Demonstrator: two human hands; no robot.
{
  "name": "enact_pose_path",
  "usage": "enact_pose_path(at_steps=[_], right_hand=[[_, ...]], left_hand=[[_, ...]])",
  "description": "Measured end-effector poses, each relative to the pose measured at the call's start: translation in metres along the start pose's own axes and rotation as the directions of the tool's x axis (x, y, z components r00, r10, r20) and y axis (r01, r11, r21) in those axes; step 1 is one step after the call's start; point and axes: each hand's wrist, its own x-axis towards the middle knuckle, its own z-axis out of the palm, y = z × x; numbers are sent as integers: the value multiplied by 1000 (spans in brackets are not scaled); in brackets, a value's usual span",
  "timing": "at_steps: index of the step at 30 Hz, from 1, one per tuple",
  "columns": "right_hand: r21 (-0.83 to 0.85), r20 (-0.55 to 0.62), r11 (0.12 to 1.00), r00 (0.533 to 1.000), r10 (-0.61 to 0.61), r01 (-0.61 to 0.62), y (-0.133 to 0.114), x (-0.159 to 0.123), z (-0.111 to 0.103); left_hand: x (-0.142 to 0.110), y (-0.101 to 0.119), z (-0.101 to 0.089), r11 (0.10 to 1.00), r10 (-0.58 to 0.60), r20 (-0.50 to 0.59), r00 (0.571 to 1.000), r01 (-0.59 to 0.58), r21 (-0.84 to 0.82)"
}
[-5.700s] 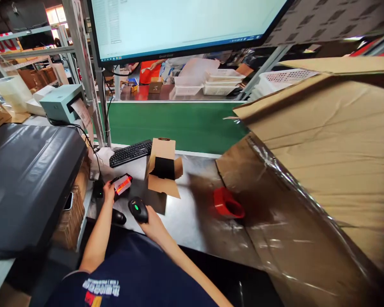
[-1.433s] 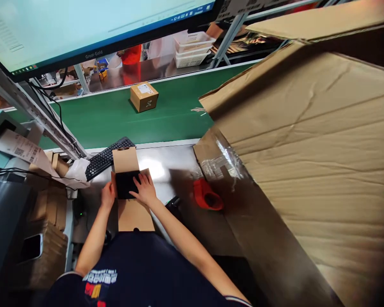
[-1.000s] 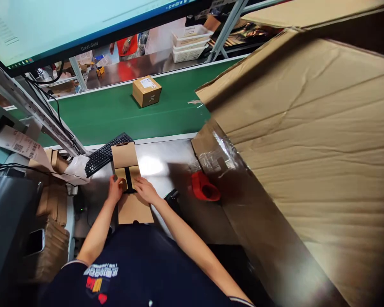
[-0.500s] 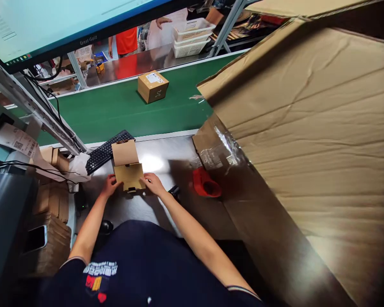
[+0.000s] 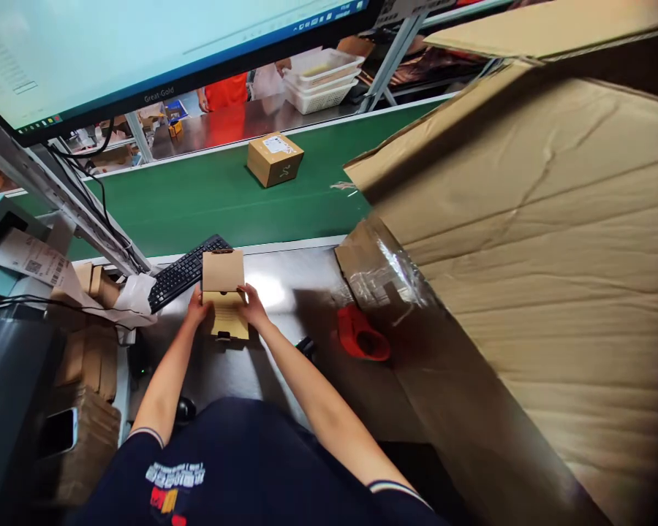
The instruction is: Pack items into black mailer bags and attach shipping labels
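Observation:
A small cardboard box (image 5: pixel 229 315) rests on the metal worktop, its lid flap (image 5: pixel 223 270) raised at the far side and a dark slot in its near edge. At the box's left side is my left hand (image 5: pixel 198 307), fingers closed around the edge near the fold. My right hand (image 5: pixel 253 305) grips the opposite side, thumb and fingers at the upper right corner beside the fold. Just beyond the box, to the left, a black keyboard (image 5: pixel 189 270) lies at an angle.
Behind the worktop (image 5: pixel 293 274) runs a green conveyor belt (image 5: pixel 197 201) carrying a labelled carton (image 5: pixel 274 161). A red tape dispenser (image 5: pixel 362 334) and a large cardboard carton (image 5: pixel 553 241) stand on the right. A monitor (image 5: pixel 159 58) hangs above; a label printer (image 5: pixel 3 234) is at left.
Both hands have moved from the box's near corners up along its sides toward the lid fold. The lid flap stays raised. The camera view has tilted slightly.

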Motion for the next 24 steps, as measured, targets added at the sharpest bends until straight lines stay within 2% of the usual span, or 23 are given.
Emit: enact_pose_path(at_steps=[3, 6, 8, 11, 13, 15, 17, 19, 21, 24], right_hand=[[178, 16, 984, 1000, 11, -14, -6, 12, -7], [152, 28, 988, 999, -19, 15, -10, 16, -18], [135, 52, 990, 997, -51, 43, -10, 9, -25], [65, 173, 987, 972, -156, 147, -6, -20, -33], [-31, 260, 955, 925, -277, 294, -3, -51, -35], [-128, 227, 911, 906, -358, 392, -1, -87, -32], [-195, 120, 901, 921, -371, 389, -3, -119, -26], [-254, 102, 891, 927, -361, 375, -8, -141, -19], [-304, 159, 870, 922, -354, 387, -15, -149, -11], [-323, 185, 849, 908, -376, 418, -21, -139, -1]], left_hand=[[19, 5, -3, 1000, -14, 33, 999, 13, 10], [22, 4, -11, 998, 15, 6, 1000, -15, 68], [14, 1, -20, 993, 36, -8, 999, -35, 117], [-14, -4, -35, 972, 80, 20, 997, -82, 222], [-39, -6, -46, 923, 157, 128, 979, -192, 335], [-62, -6, -53, 841, 231, 269, 935, -331, 428], [-78, -4, -56, 774, 270, 365, 891, -427, 468], [-87, -1, -56, 740, 285, 417, 863, -474, 477], [-89, 0, -52, 718, 283, 451, 846, -499, 486], [-86, -2, -44, 720, 277, 445, 852, -491, 491]])
